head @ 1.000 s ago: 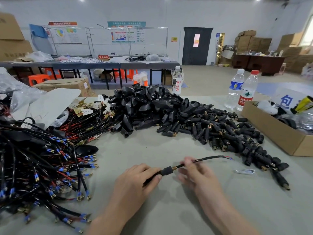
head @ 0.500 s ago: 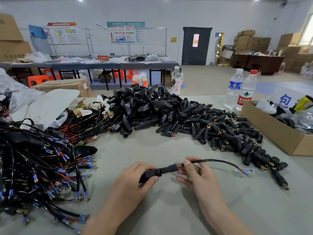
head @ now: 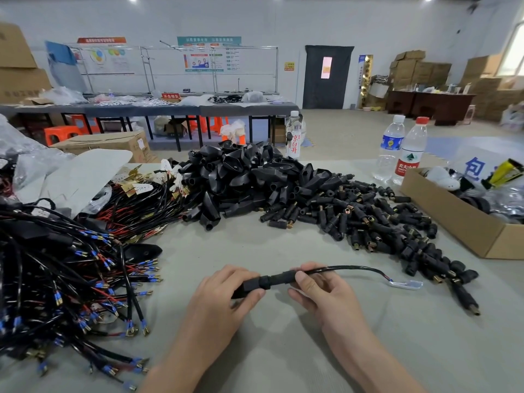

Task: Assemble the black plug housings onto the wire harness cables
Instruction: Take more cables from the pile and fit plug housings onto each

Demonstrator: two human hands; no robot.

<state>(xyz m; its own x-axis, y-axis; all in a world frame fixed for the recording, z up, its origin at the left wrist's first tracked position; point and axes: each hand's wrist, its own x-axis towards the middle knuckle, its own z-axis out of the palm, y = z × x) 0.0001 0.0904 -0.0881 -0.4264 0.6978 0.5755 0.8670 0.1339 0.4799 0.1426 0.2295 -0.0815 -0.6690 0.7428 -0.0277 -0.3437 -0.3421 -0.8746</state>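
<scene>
My left hand (head: 224, 296) grips a black plug housing (head: 255, 283) low over the table. Into its right end runs a black cable (head: 348, 268), which my right hand (head: 320, 290) pinches beside the housing between thumb and fingers. The cable's free end curves right and ends in thin coloured wires by a small clear wrapper (head: 405, 284). A heap of black housings (head: 249, 177) lies at the table's back centre. Small black barrel connectors with brass tips (head: 368, 219) spread to its right. A tangle of harness cables with blue terminals (head: 65, 279) fills the left.
An open cardboard box (head: 459, 219) holding oddments stands at the right edge. Two water bottles (head: 402, 150) stand behind the connectors, a third (head: 293, 134) behind the housings. One loose housing (head: 141, 252) lies by the cable tangle. White plastic bags (head: 71, 177) lie back left.
The housing has slid along the cable up to my right hand, covering the brass tip that showed earlier. The cable's free end dropped to the table on the right.
</scene>
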